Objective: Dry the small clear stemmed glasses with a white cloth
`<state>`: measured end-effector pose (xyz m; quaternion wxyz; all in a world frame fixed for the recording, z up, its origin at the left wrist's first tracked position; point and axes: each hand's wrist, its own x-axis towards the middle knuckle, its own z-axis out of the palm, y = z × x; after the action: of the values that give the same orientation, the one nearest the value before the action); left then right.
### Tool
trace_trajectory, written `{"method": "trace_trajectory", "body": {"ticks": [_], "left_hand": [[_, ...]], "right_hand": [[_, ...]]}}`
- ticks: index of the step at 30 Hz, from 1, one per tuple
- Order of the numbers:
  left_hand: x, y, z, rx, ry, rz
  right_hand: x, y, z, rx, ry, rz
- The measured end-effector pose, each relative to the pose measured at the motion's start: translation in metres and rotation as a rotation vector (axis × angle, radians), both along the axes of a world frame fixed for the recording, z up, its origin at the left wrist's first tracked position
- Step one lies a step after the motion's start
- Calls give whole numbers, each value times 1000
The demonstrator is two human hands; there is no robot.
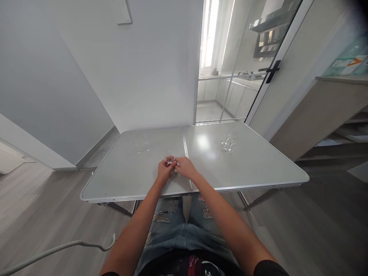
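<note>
Close together above the near middle of the table (pixel 138 168), my two hands meet at a small clear, glinting piece with thin curved parts (pixel 170 159). My left hand (pixel 165 168) is closed on it, thumb and fingers pinched together. From the right, my right hand (pixel 185 167) reaches in with its fingertips pressed at the same piece. Its exact kind is too small to make out. Several little clear pieces (pixel 145 143) lie scattered at the table's left. A tangled heap of similar clear pieces (pixel 228 143) rests on the right half.
A metal-edged seam (pixel 187 157) divides the folding table. Behind it stand a white wall (pixel 155 69) and a glass door with a black handle (pixel 271 71). Shelving (pixel 324 115) is at the right. A pale cable (pixel 71 244) hangs at lower left.
</note>
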<state>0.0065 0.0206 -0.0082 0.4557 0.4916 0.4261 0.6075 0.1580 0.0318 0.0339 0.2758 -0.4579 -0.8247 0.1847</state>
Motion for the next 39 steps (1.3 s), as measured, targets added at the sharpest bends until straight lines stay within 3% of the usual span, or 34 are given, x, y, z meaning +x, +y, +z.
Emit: {"method": "trace_trajectory", "body": {"ticks": [5,7,11,14,18,21,26,30,39], "left_hand": [[-7,3,-1,4,-67,93],[-8,5,-1,29,-100,166],[-8,8,-1,95,-168,276],[-8,8,-1,121,-186,276],[-7,7,0,123,-134,268],[-7,7,1,148,-96,300],[-10,6,0,157,-37,336],[-11,5,-2,128,-43,292],[-10,1,8,164,-91,327]], "right_hand": [[2,0,-11,-149,399,131],[4,2,-21,-239,644,28],[-7,4,-41,-453,1155,-337],[-25,1,-48,-522,1324,-378],[-42,-6,-44,-623,1465,-152],[-44,-11,-39,-659,1524,-73],[-38,-14,-38,-645,1499,-89],[-37,-14,-36,-577,1516,-82],[-39,-16,-40,-723,1473,19]]}}
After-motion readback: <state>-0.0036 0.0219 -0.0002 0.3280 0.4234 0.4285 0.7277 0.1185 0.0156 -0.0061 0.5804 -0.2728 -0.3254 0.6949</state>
